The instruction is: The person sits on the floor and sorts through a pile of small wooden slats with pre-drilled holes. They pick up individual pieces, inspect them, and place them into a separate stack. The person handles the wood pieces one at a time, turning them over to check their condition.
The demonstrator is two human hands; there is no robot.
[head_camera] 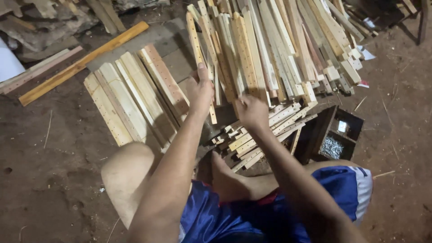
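Where the slat pile fans across the dirt floor, flat boards lie beside it; the left hand grips one slat, the right hand closes on another, near the nail box.

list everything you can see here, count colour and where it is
wooden slats: a large heap, too many to count, pale and tan, many with rows of small holes, top centre to right
flat slat stack: about eight, pale wood, laid side by side at left of the heap
short slat pieces: a small pile, pale, below the hands
long beam: one, yellow-orange, lying diagonally at upper left
dark box: one, black, compartments, at right
nails: a heap, silvery, in the box's lower compartment
dirt floor: brown, all around
shorts: blue with white trim, bottom centre
left hand: on a drilled slat in the heap
right hand: gripping slats at the heap's lower edge
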